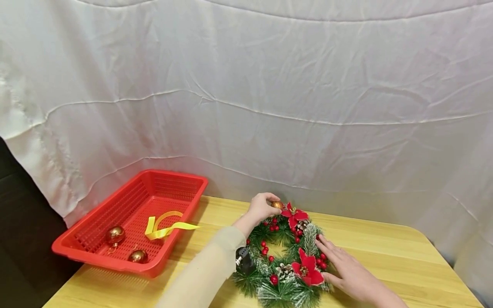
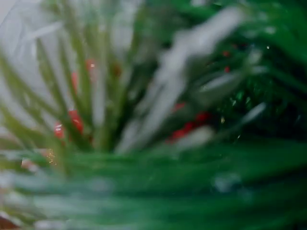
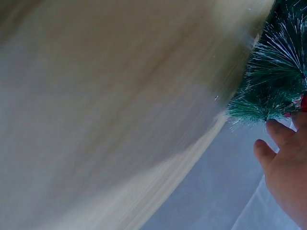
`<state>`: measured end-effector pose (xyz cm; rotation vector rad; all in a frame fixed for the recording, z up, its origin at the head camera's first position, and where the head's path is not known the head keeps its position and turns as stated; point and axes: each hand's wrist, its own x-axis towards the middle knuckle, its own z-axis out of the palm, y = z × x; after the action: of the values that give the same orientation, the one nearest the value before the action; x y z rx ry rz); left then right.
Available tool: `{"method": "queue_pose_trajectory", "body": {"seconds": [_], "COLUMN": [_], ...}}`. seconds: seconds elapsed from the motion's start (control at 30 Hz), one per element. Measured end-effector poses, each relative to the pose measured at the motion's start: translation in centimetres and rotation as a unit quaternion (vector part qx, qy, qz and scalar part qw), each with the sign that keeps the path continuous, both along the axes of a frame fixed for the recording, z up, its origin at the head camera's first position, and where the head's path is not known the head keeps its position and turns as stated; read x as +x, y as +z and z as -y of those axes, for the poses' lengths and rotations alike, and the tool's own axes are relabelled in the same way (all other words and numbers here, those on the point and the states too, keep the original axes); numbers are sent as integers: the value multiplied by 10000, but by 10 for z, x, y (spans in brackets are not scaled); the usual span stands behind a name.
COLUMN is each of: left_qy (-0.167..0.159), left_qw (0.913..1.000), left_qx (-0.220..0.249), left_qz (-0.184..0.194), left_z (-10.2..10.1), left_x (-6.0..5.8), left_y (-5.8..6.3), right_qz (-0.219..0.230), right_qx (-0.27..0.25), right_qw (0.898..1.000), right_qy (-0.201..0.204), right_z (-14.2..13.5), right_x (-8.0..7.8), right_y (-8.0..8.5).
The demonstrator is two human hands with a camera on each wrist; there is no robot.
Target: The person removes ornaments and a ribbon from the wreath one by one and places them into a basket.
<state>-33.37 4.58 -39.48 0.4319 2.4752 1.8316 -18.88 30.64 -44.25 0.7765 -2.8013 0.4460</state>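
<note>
A green wreath [image 1: 280,293] with red flowers, red berries and pinecones lies on the table in the head view. At its far edge my left hand [image 1: 262,208] pinches a copper-coloured Christmas ball [image 1: 277,205], beside a red poinsettia [image 1: 294,214]. My right hand [image 1: 348,270] rests against the wreath's right side with fingers extended, near a second poinsettia [image 1: 308,268]. In the right wrist view, the fingers of that hand touch the green needles [image 3: 268,103]. Blurred needles [image 2: 192,187] fill the left wrist view; the left hand is hidden there.
A red plastic basket [image 1: 196,182] stands at the left of the wooden table [image 1: 408,261]. Inside lie two brown shiny balls [image 1: 115,234] and a yellow ribbon [image 1: 165,231], its end over the rim. A pale curtain [image 1: 269,85] hangs behind.
</note>
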Motion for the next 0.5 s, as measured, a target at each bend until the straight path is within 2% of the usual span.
{"method": "queue_pose_trajectory", "body": {"seconds": [0.2,0.5], "left_qy": [176,416], "left_qw": [9995,9966], "left_qx": [-154,-369], "left_qz": [-221,-608], "left_z": [0,4], "left_x": [-1,0], "left_y": [0,20], "right_qz": [-187,-82], "right_qx": [113,15], "right_qw": [9998,10000], "right_qy": [-8,40], "right_z": [0,0], "right_x": [1,0], "right_y": [-1,1]}}
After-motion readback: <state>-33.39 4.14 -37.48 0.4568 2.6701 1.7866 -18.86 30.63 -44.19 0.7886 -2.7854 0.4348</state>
